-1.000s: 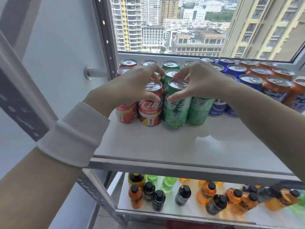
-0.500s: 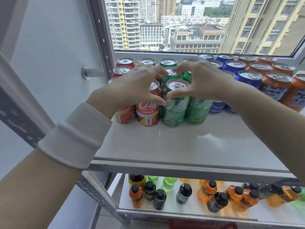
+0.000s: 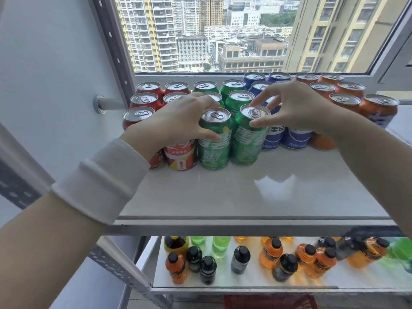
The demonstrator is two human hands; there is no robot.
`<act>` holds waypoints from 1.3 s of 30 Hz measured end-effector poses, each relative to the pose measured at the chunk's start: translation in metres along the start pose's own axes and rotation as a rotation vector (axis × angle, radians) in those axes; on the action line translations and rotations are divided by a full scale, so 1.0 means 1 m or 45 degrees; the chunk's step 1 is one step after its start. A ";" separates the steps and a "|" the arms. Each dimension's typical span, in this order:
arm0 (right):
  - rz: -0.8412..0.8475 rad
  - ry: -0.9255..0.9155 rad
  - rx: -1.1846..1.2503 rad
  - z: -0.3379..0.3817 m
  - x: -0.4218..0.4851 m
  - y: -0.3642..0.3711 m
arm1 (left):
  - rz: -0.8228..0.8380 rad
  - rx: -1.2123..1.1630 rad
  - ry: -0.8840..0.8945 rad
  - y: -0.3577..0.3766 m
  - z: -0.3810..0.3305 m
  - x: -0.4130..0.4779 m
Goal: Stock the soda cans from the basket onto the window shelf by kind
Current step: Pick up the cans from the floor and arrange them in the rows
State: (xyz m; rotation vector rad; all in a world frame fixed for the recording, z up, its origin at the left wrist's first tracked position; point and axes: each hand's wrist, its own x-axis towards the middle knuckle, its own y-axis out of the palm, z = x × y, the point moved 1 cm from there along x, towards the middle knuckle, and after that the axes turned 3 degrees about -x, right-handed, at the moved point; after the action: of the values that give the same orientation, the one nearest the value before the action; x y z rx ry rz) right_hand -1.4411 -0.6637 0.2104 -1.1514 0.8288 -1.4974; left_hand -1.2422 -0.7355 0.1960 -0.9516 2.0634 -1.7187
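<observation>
We log both hands at the front row on the shelf (image 3: 245, 192). Left hand (image 3: 178, 122) wraps the left green can (image 3: 213, 150), thumb on its front wall and fingers curled behind the rim. Right hand (image 3: 296, 105) pinches the right green can (image 3: 246, 143) near the top, thumb in front and index finger behind. Both cans stand upright on the shelf, touching each other, in line with the back green cans (image 3: 239, 95). Red cans (image 3: 139, 113) sit to the left, blue cans (image 3: 295, 138) to the right, orange cans (image 3: 379, 107) far right. Basket is not in view.

Our read: placing looks about done and letting go is the next step. The rows are packed tight, so a finger dragged out from behind a rim could tip a can forward. The left wrist passes over the front red can (image 3: 180, 157), and a careless lift may knock it. A toppled can could roll off the front edge toward the bottles (image 3: 240, 259) below. The can walls look smooth, so a loose grip may slip.
</observation>
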 end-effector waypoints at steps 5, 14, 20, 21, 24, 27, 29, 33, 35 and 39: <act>0.036 -0.053 -0.064 0.006 -0.004 -0.006 | -0.013 0.009 0.002 0.001 -0.001 -0.001; 0.046 0.020 0.044 -0.002 -0.003 -0.001 | -0.089 0.010 -0.010 0.003 -0.001 -0.002; 0.055 0.028 0.033 -0.002 -0.005 0.000 | -0.099 -0.008 -0.005 0.004 -0.002 -0.004; 0.060 0.025 0.017 -0.002 -0.005 0.000 | -0.095 -0.007 -0.007 0.005 -0.002 -0.004; 0.045 -0.014 -0.076 0.005 -0.006 -0.001 | -0.054 0.034 -0.023 0.003 -0.005 -0.007; -0.106 -0.126 -0.146 0.029 -0.004 -0.002 | -0.140 0.043 -0.052 -0.014 0.002 -0.027; -0.161 -0.230 -0.126 0.052 0.000 0.003 | -0.273 0.011 -0.118 -0.028 0.021 -0.047; -0.023 -0.332 -0.185 0.092 0.017 0.029 | -0.307 -0.002 -0.324 -0.032 0.056 -0.072; 0.015 -0.355 -0.242 0.104 0.028 0.041 | -0.335 -0.025 -0.365 -0.028 0.063 -0.074; 0.052 -0.386 -0.249 0.115 0.040 0.052 | -0.405 -0.197 -0.395 -0.020 0.073 -0.076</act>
State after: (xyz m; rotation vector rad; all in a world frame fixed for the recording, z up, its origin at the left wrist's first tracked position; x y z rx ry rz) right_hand -1.3165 -0.7078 0.2071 -1.4553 0.7947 -1.1891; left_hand -1.1359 -0.7436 0.1833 -1.5590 1.9376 -1.4439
